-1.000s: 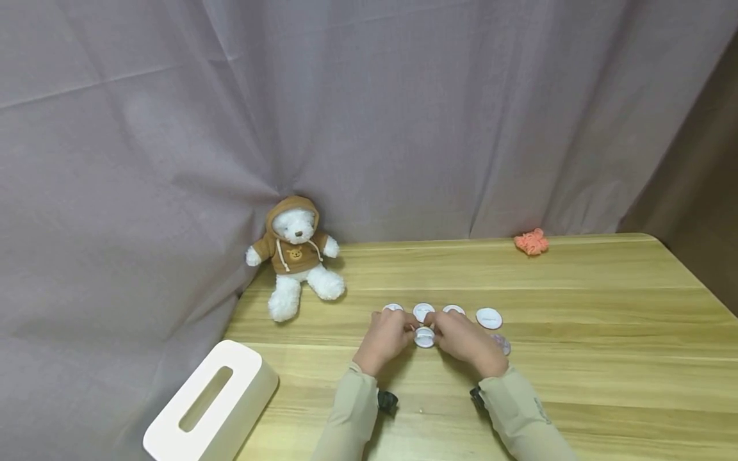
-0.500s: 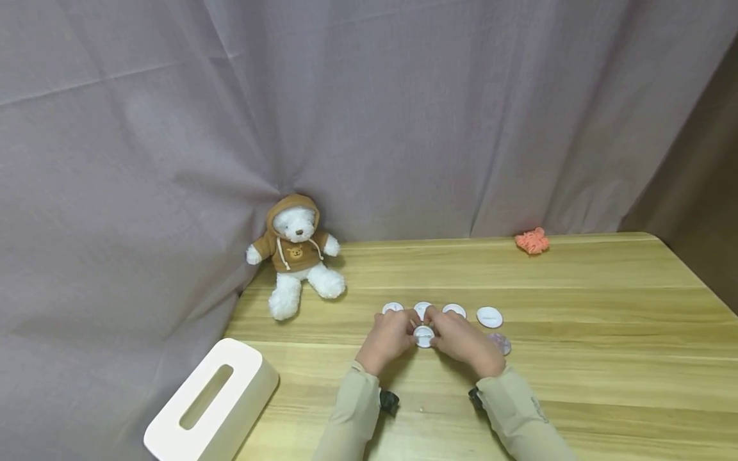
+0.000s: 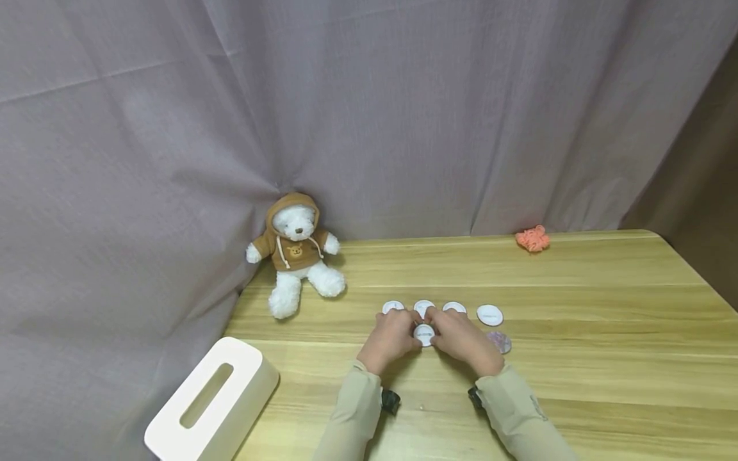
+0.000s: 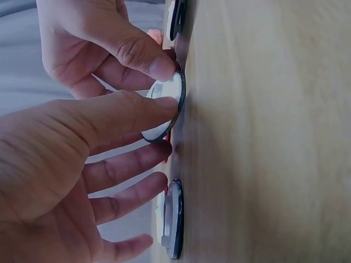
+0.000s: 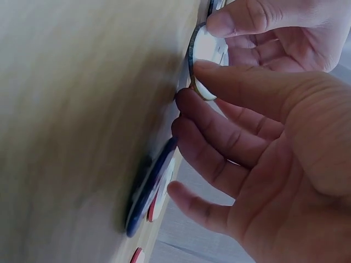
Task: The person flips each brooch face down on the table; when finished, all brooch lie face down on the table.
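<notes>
A round pin badge, its white back with the pin bar facing up, sits between both hands in the head view. My left hand pinches its left edge, thumb on the white back. From the right, my right hand pinches the opposite edge the same way. In the left wrist view the badge tilts close over the tabletop. Just beyond the hands lies a row of white-backed badges, among them a middle one partly covered by fingertips. A purple patterned badge lies beside my right wrist.
The wooden table meets a grey curtain at the back. A white teddy bear in a brown hoodie sits at the back left. A white tissue box stands front left; an orange fuzzy bundle lies at the back.
Both hands stay at the same badge, shifting only slightly. Its white back has tipped to show more fully towards the head camera.
</notes>
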`<state>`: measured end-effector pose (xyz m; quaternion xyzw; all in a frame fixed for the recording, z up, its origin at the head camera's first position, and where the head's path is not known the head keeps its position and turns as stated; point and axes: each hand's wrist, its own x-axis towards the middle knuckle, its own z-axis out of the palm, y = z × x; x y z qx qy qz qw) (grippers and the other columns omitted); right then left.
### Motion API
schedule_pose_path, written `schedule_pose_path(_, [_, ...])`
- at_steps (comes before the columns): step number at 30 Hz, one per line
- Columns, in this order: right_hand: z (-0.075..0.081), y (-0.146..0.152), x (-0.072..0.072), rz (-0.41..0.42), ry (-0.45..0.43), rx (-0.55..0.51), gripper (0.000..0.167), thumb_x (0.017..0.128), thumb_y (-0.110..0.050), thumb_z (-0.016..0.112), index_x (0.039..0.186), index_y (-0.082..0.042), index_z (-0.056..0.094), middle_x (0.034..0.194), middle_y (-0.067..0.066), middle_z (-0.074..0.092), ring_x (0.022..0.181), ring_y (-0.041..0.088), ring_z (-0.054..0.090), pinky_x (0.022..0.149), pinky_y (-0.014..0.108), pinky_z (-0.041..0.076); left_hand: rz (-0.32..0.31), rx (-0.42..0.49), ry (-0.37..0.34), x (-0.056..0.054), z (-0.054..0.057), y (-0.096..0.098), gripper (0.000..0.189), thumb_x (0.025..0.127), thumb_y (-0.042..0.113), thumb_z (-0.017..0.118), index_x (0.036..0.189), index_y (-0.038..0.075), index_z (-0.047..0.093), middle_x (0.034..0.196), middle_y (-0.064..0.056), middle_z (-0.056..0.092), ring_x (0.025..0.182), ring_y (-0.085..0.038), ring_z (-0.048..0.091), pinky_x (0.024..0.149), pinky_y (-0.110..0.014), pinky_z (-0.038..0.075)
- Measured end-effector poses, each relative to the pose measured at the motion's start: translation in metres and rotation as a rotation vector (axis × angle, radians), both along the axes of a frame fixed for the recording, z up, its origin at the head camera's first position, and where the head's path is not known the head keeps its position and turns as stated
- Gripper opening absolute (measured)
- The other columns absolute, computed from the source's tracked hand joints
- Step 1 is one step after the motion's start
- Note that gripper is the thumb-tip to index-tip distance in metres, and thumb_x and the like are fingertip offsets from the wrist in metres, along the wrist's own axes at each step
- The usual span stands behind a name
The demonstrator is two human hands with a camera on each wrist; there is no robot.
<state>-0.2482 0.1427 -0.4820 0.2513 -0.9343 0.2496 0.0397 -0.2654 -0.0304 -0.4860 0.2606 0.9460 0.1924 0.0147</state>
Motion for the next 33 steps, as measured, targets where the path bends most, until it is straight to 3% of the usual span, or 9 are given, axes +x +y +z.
schedule_pose_path(9, [-0.0011, -0.001, -0.0014, -0.023, 0.029, 0.07, 0.023, 0.073, 0.0, 0.077, 0.084, -0.01, 0.059, 0.063, -0.007, 0.045, 0.064, 0.016, 0.046, 0.062, 0.042, 0.041, -0.006, -0.056, 0.06, 0.0008, -0.0028, 0.0025, 0.03, 0.073, 0.019, 0.087, 0.102, 0.018, 0.079, 0.099, 0.0, 0.07, 0.088, -0.022, 0.058, 0.074, -0.042, 0.042])
schedule_pose_path(17, [-0.0033, -0.0025, -0.0027, -0.036, -0.005, 0.105, 0.021, 0.074, 0.0, 0.077, 0.077, -0.012, 0.059, 0.066, -0.004, 0.052, 0.068, 0.018, 0.051, 0.065, 0.05, 0.044, 0.002, -0.071, 0.048, 0.0025, -0.0067, 0.0033, 0.035, 0.076, 0.023, 0.086, 0.11, 0.016, 0.079, 0.113, -0.003, 0.07, 0.096, -0.025, 0.056, 0.079, -0.046, 0.042])
schedule_pose_path(27, [-0.0025, -0.0028, -0.0031, -0.065, -0.03, 0.13, 0.019, 0.076, -0.001, 0.076, 0.073, -0.012, 0.061, 0.072, 0.0, 0.055, 0.072, 0.024, 0.052, 0.065, 0.05, 0.044, -0.007, -0.088, 0.053, 0.0021, -0.0057, 0.0038, 0.035, 0.076, 0.023, 0.084, 0.109, 0.016, 0.079, 0.115, -0.003, 0.067, 0.098, -0.027, 0.056, 0.078, -0.046, 0.041])
schedule_pose_path(33, [-0.0021, -0.0021, -0.0012, -0.044, -0.027, 0.112, 0.021, 0.076, -0.002, 0.076, 0.074, -0.012, 0.059, 0.071, -0.002, 0.054, 0.073, 0.023, 0.053, 0.068, 0.052, 0.044, 0.001, -0.077, 0.029, 0.0037, -0.0053, 0.0041, 0.026, 0.077, 0.025, 0.082, 0.101, 0.015, 0.079, 0.113, -0.004, 0.068, 0.097, -0.026, 0.057, 0.078, -0.048, 0.042])
